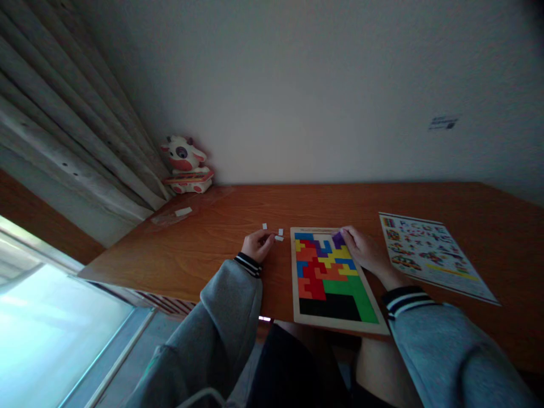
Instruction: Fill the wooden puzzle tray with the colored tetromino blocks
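A wooden puzzle board [299, 321] lies on the desk before me, holding interlocking red, orange, yellow, blue, purple and green blocks. Its lower part shows a bare black base. At the board's top right corner my right hand [360, 248] pinches a purple puzzle block [339, 239], which looks tilted against the board. To the left of the board, my left hand [256, 245] rests on the desk with its fingers drawn together. Whatever those fingers may hold is too small to make out. Close to their tips lie small white pieces [281, 232] on the wood.
The brown desk [229, 226] meets a pale wall. A printed pattern sheet [433, 249] lies right of the board. A cow-shaped toy [187, 164] stands at the back left, near clear plastic wrapping [168, 219] and a curtain [85, 113]. The desk's front edge runs under my forearms.
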### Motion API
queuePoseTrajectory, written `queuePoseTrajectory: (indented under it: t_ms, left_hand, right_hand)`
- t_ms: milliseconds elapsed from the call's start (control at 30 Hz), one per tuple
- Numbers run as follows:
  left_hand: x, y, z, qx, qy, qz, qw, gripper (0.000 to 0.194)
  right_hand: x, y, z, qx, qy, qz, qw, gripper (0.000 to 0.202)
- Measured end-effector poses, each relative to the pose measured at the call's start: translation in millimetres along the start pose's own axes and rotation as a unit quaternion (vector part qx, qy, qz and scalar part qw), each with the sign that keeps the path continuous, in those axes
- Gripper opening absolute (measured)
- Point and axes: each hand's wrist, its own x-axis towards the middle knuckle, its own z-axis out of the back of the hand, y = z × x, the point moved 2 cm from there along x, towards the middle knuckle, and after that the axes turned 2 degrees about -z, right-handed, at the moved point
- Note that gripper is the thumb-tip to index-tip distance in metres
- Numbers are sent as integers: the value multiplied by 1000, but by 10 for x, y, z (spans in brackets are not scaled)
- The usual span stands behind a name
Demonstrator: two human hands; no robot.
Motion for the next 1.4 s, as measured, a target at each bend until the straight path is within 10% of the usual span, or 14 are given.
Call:
queuePoseTrajectory:
  t_ms: [1400]
  left_hand:
    - [110,-68,-157,7,6,-3,1000,27]
  right_hand:
    - [-14,18,23,-77,-9,-56,995,35]
